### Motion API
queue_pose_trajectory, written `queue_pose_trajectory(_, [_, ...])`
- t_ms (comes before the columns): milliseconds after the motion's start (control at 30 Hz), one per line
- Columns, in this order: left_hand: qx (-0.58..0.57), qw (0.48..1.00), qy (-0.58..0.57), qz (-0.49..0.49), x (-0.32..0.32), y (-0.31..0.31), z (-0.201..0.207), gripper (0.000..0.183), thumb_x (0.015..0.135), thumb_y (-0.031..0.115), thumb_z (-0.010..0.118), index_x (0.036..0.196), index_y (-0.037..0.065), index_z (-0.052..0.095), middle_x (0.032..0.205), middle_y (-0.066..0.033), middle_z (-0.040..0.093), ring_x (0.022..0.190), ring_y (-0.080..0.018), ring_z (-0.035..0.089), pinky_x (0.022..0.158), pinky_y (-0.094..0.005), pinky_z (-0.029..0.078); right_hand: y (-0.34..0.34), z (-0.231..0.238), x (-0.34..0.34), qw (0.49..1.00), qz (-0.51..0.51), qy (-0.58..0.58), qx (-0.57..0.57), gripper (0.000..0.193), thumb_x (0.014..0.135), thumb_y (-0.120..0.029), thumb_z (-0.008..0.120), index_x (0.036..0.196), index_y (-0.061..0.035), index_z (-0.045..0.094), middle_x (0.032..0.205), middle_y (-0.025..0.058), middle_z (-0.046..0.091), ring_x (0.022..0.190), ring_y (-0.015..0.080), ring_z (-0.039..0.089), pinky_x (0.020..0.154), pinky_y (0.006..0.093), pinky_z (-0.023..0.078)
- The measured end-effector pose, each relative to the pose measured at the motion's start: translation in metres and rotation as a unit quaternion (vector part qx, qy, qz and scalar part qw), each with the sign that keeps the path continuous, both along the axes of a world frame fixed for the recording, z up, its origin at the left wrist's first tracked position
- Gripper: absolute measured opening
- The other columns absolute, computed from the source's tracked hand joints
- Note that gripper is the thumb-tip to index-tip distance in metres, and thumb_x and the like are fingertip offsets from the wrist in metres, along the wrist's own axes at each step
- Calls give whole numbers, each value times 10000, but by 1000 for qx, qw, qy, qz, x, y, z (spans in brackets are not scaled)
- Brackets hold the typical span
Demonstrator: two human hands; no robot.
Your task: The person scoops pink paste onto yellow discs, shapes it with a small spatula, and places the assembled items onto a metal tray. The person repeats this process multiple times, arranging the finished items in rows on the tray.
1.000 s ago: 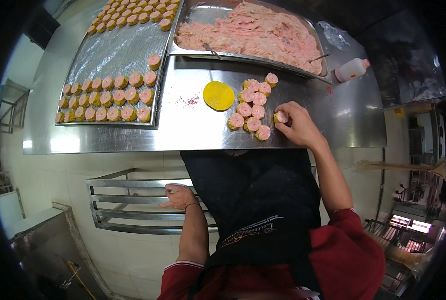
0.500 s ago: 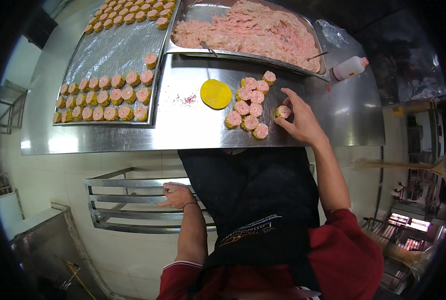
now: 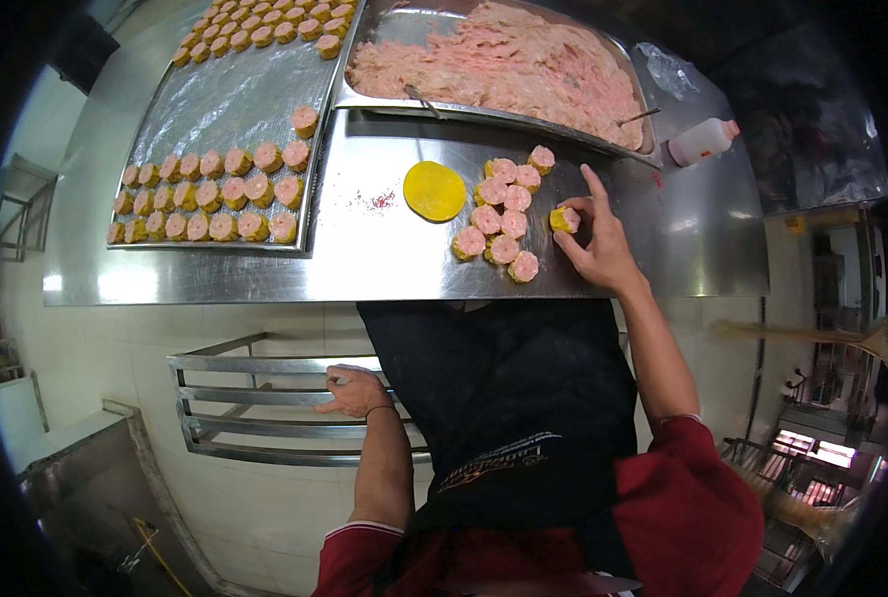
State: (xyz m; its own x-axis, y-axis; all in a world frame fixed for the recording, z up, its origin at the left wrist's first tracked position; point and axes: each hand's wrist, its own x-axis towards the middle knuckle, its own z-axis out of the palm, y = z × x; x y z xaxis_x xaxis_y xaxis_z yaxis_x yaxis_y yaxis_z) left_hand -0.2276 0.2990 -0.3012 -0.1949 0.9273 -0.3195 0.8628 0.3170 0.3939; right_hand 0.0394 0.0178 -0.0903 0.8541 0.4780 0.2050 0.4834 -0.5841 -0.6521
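Note:
My right hand (image 3: 603,244) pinches a siu mai dumpling (image 3: 563,220) between thumb and a finger, just above the steel table; its index finger points up and away. The dumpling is tilted, its yellow wrapper side showing beneath pink filling. To its left stands a cluster of similar siu mai (image 3: 514,199), pink tops up. Further left lies a round yellow stack of wrappers (image 3: 434,192). My left hand (image 3: 356,391) hangs below the table edge, in front of a metal rack (image 3: 265,395). Its fingers are loosely bent and apart, with nothing visible in them.
A large steel pan (image 3: 364,100) of pink minced filling (image 3: 504,70) sits at the back, with utensil handles over its rim. On the left is a tray (image 3: 227,104) with rows of siu mai. A white bottle (image 3: 701,141) and crumpled plastic (image 3: 668,70) lie at the right.
The siu mai in my right hand has tipped over, showing more of its yellow side. My right index finger has straightened away from it. My left hand has stayed in place.

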Motion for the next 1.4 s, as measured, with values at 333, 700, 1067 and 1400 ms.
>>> queue_pose_trajectory(333, [2, 1000, 20, 11, 0, 1, -7, 735, 1093, 604, 341, 1311, 1, 701, 1665, -399, 139, 1066, -506, 693, 1012, -576, 521, 0, 6, 2, 995, 12, 82, -46, 1011, 833, 9, 730, 1690, -101, 205, 1247, 207, 672, 1116, 370, 664, 1029, 438, 522])
queue_pose_trajectory(700, [13, 1000, 19, 7, -1, 1, -11, 712, 1087, 595, 363, 1309, 12, 706, 1655, -404, 157, 1035, -509, 697, 1006, -571, 528, 5, 10, -2, 988, -1, -10, -157, 693, 845, -72, 771, 1478, -41, 491, 1108, 184, 668, 1064, 385, 637, 959, 460, 515])
queue_pose_trajectory(1067, [13, 999, 27, 37, -5, 4, -17, 571, 1075, 550, 450, 1335, 116, 714, 1700, -311, 149, 1141, -508, 669, 993, -575, 532, 90, 96, 4, 984, 124, 127, -27, 316, 849, -66, 812, 1139, -1, 705, 1040, 107, 668, 891, 192, 669, 770, 285, 538])
queue_pose_trajectory(1400, [3, 998, 36, 54, 1, 5, -8, 513, 1065, 510, 498, 1281, 111, 738, 1715, -261, 184, 1198, -477, 660, 1016, -548, 524, 347, 97, 109, 895, 416, -125, -103, 319, 883, -85, 764, 1187, -6, 715, 1062, 145, 701, 964, 265, 683, 873, 373, 576])
